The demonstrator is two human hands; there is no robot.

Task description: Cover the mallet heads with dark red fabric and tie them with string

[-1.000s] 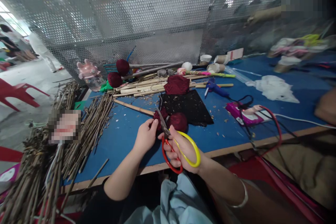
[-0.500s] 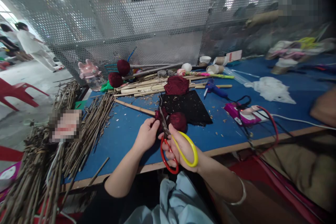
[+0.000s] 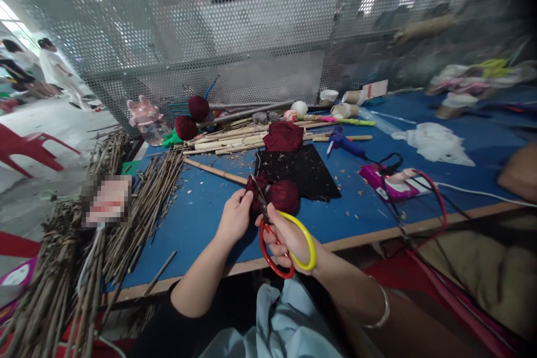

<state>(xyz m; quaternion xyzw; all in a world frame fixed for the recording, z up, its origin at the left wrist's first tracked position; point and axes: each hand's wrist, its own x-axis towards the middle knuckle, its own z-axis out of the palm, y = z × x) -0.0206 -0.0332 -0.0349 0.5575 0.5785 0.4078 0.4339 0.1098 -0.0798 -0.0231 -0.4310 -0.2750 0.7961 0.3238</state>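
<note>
My left hand [image 3: 237, 215] pinches a dark red cloth or yarn bundle [image 3: 257, 184] at the end of a light wooden stick [image 3: 213, 169], which slants away to the left. In my right hand [image 3: 287, 238] is a pair of scissors [image 3: 300, 224] with one red and one yellow handle. Their blades lie against the dark red bundle, close to my left fingertips. What they touch there is too small to make out. Just right of the blades, a dark red ball [image 3: 284, 196] rests on the blue table [image 3: 197, 212], beside a black cloth [image 3: 304, 170] strewn with chips.
Behind lie pale sticks [image 3: 239, 142], another dark red bundle [image 3: 283, 136] and a blue glue gun [image 3: 346, 142]. A purple power strip [image 3: 388, 182] with cables sits at right, near another person's arm [image 3: 520, 170]. Bundled twigs [image 3: 142, 207] line the left edge.
The scissors' tips have come down and toward me onto the dark red bundle, and the handles have drawn a little closer together. My left hand has hardly moved.
</note>
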